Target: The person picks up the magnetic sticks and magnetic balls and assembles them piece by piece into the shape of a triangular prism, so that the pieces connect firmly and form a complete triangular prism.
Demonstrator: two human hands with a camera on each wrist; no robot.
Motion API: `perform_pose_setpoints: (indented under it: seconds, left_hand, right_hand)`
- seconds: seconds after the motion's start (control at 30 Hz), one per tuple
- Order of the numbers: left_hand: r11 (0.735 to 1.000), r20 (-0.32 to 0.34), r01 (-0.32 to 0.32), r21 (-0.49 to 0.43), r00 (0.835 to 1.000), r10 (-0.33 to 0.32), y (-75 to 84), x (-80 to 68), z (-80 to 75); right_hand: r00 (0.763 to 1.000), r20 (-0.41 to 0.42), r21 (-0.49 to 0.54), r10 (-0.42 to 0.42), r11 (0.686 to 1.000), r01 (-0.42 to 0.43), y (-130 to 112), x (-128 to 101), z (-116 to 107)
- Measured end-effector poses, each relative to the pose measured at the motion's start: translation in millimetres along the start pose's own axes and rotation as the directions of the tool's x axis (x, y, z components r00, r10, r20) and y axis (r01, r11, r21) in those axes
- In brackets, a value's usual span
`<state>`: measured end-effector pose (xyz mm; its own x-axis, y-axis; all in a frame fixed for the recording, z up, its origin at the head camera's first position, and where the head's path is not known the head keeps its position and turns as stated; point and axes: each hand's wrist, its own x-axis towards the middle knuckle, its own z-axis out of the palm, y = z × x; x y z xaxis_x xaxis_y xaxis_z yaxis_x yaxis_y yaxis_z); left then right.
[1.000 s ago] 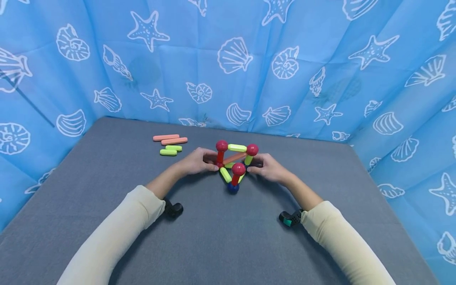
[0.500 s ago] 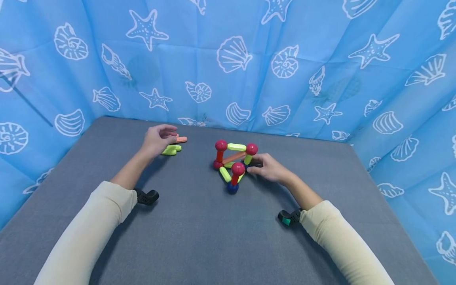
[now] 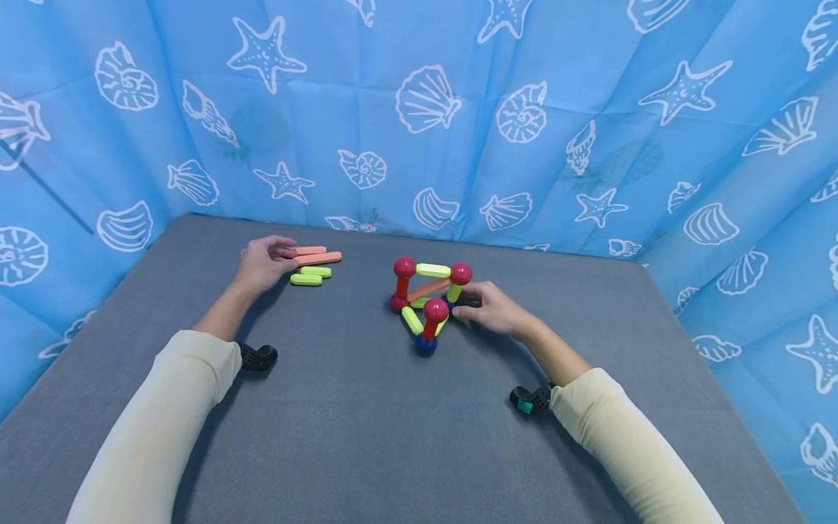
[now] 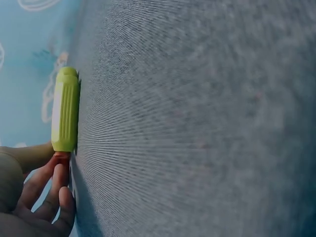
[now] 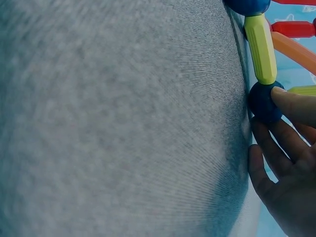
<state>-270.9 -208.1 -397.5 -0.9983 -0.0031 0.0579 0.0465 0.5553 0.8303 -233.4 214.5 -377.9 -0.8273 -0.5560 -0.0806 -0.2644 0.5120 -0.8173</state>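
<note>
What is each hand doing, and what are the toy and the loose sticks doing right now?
Left hand: fingertips on the end of an orange stick.
Right hand: fingers on a blue ball at the base of the stick-and-ball frame.
Stick-and-ball frame: standing on the grey table.
Green sticks: lying flat, loose, beside the orange ones.

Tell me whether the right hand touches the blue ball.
Touching: the right wrist view shows a fingertip of the right hand pressed on the blue ball.
</note>
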Motion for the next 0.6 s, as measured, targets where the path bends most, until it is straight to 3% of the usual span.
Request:
perform_pose_setpoints:
  seconds: [0.2, 0.33, 0.47, 0.6]
  left_hand:
    - [0.995, 0.008, -0.031, 0.098, 1.0, 0.03, -0.1, 1.3, 2.1]
    - [0.994, -0.022, -0.051, 0.095, 0.998, 0.053, -0.3, 0.8, 2.7]
    - [0.998, -0.082, -0.063, 0.005, 0.995, 0.063, -1.4, -0.7, -0.4]
    - [0.986, -0.133, -0.044, -0.163, 0.991, 0.022, 1.4, -1.1, -5.3]
  right_hand:
    - [1.0, 0.008, 0.008, 0.006, 1.0, -0.006, -0.3, -0.6, 0.1]
    - [1.0, 0.012, 0.012, -0.002, 1.0, 0.002, 0.4, -0.4, 0.1]
    - [1.0, 0.012, 0.015, -0.002, 1.0, 0.002, 1.3, -0.4, -0.1]
    - [1.0, 0.011, 0.012, -0.002, 1.0, 0.002, 1.0, -0.8, -0.4]
